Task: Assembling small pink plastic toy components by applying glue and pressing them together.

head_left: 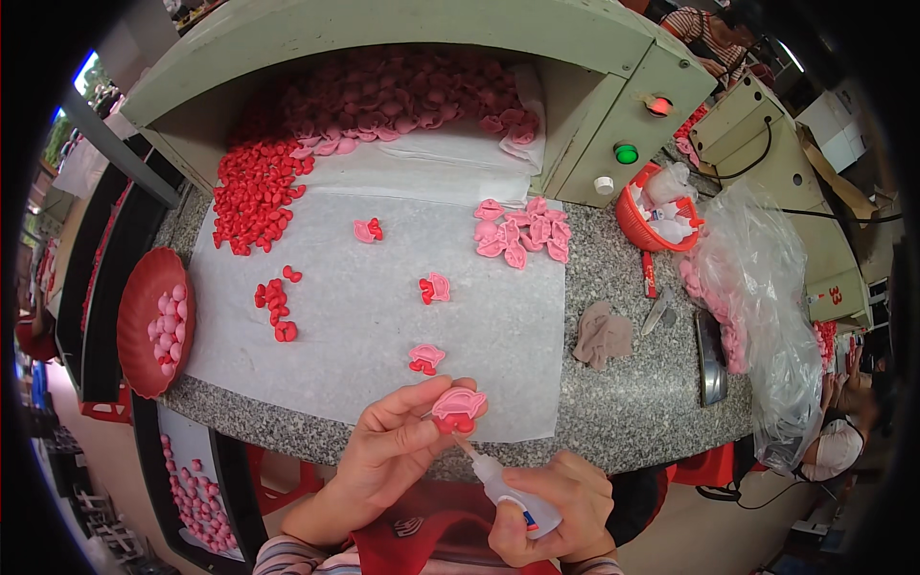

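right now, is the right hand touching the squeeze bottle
Touching: the head view shows the right hand clasping the white squeeze bottle between its digits.

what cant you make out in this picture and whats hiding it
Head view:
Back of the pink-red piece in the left hand: hidden by its front.
Part of the squeeze bottle: covered by the right hand.
Any drop at the nozzle: too small to tell.
Bottom of the orange basket: hidden by its contents.
Striped sleeves: cut off by the lower edge.
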Available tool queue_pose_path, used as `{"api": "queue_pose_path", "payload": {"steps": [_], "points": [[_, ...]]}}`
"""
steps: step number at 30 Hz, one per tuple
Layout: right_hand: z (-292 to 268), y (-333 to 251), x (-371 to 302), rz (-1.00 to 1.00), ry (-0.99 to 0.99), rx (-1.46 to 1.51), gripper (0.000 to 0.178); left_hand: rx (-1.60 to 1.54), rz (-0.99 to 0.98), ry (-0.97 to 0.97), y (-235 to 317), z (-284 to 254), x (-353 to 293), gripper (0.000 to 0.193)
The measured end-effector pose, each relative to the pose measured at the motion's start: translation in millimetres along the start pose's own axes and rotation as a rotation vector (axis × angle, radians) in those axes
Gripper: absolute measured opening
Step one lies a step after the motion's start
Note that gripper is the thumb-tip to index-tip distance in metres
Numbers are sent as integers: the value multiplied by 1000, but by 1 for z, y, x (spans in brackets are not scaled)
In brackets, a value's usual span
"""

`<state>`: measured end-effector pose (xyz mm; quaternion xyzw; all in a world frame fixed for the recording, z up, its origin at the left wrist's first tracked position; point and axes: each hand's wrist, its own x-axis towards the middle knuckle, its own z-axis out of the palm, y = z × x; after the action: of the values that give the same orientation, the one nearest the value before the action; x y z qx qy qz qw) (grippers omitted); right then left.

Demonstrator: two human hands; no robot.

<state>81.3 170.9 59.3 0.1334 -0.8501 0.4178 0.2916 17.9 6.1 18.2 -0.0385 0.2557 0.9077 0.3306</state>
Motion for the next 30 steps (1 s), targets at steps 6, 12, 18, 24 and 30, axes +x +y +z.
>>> {"api": "queue_pose_path", "payload": {"steps": [6, 12, 18, 24, 30], "points": [[1, -1, 0, 4, 22, -5, 28, -8, -30, -99, 1, -3, 0, 40], [3, -1, 2, -2, 15, 4, 27, -10, -19, -89, 3, -4, -1, 40], [-6, 1, 1, 40, 34, -9, 28, -10, -41, 0, -3, 4, 5, 41], [-9, 54, 4, 413, 412, -34, 31, -29, 52, 74, -1, -9, 1, 41], [-65, 217, -32, 738, 549, -174, 26, -28, -41, 60, -8, -4, 7, 42]]}}
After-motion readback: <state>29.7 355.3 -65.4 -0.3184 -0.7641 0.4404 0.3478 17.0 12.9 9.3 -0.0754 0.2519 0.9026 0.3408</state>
